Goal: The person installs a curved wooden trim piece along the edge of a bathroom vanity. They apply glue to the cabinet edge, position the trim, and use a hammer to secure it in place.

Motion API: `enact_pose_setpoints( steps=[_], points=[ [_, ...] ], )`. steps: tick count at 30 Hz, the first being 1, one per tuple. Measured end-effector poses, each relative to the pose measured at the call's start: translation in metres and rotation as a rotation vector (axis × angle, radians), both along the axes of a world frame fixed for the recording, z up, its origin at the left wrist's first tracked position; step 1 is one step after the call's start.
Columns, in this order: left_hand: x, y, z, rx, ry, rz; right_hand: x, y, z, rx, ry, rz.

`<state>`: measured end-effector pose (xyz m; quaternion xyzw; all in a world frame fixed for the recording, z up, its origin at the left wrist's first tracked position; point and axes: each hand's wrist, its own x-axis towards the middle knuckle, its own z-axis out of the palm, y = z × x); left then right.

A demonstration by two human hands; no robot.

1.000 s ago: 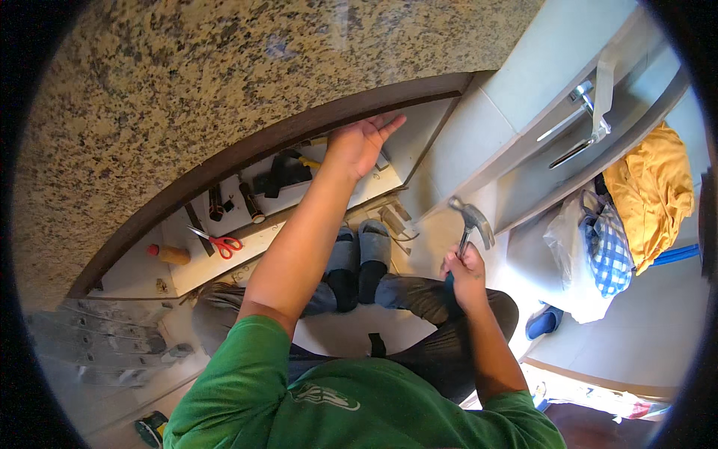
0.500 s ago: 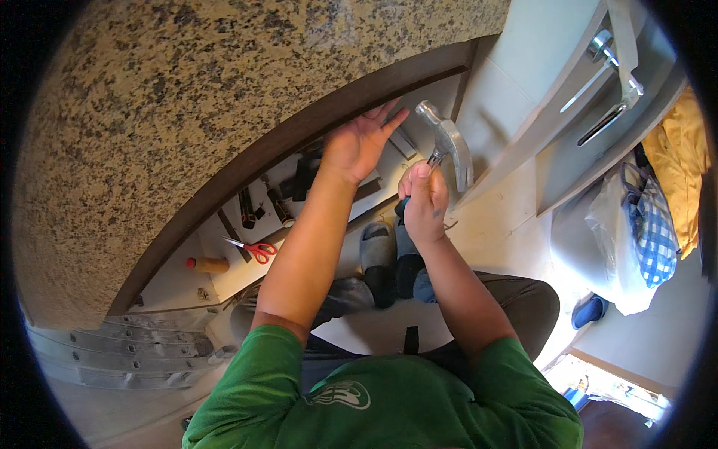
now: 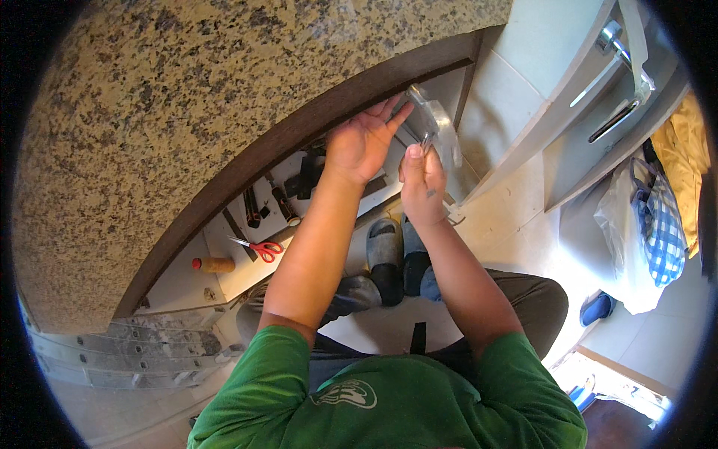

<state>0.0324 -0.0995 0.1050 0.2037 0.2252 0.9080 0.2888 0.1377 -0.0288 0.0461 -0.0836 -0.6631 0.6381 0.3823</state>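
Note:
My right hand (image 3: pixel 425 187) is closed around the handle of a claw hammer (image 3: pixel 444 127), whose metal head is raised and smeared by motion. The head is close to my left hand (image 3: pixel 360 150), near its thumb. That hand is palm up with the fingers spread, reaching against the underside of the dark wooden edge (image 3: pixel 299 120) below a speckled granite countertop (image 3: pixel 187 97). Its fingertips are partly hidden beneath the edge, and whether they press on anything there does not show.
Red-handled scissors (image 3: pixel 268 251), a tan bottle with a red cap (image 3: pixel 214 265) and black-handled tools (image 3: pixel 283 203) lie inside the cabinet. My sandalled feet (image 3: pixel 384 247) are below my hands. At right stand a door with a metal handle (image 3: pixel 624 112) and a blue checked bag (image 3: pixel 664 239).
The hammer head has swung up and left, closer to my left hand and the wooden edge. My left hand stays under the edge.

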Motion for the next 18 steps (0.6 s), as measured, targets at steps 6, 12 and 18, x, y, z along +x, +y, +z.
enact_pose_setpoints(
  steps=[6,12,18],
  points=[
    [0.000,0.002,0.001,0.015,-0.030,-0.021,0.007,-0.004,0.007,0.049,-0.018,-0.008],
    [0.002,0.001,0.002,0.018,-0.073,0.002,0.010,-0.007,0.012,0.016,0.028,0.004],
    [0.005,0.004,0.004,0.015,-0.094,0.021,0.003,-0.009,0.013,-0.028,0.046,0.023]
  ],
)
